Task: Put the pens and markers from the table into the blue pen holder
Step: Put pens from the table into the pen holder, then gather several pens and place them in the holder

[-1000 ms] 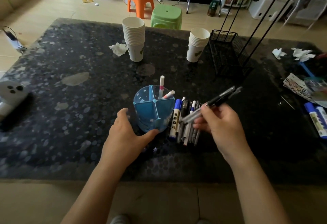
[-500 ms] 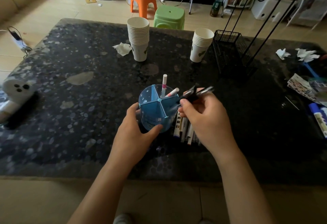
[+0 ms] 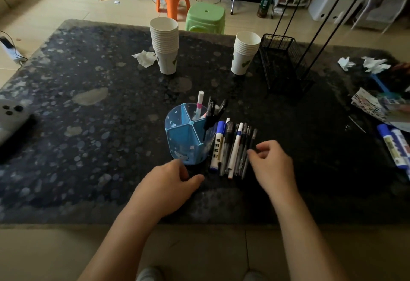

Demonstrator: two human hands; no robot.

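Observation:
The blue pen holder stands on the dark table, divided into compartments. A white-and-pink marker and a few black pens stick up from its far right side. A row of several pens and markers lies flat just right of the holder. My left hand rests at the holder's near base, fingers loosely curled, holding nothing. My right hand hovers at the right edge of the pen row, fingers apart and empty. Two blue-capped markers lie at the far right.
Two stacks of paper cups stand at the back, with a black wire basket to their right. Crumpled tissues and papers lie around. A white device sits at the left edge.
My right hand carried the black pens to the holder, dropped them in, and came back down to the pen row empty. My left hand slid off the holder's side to its base.

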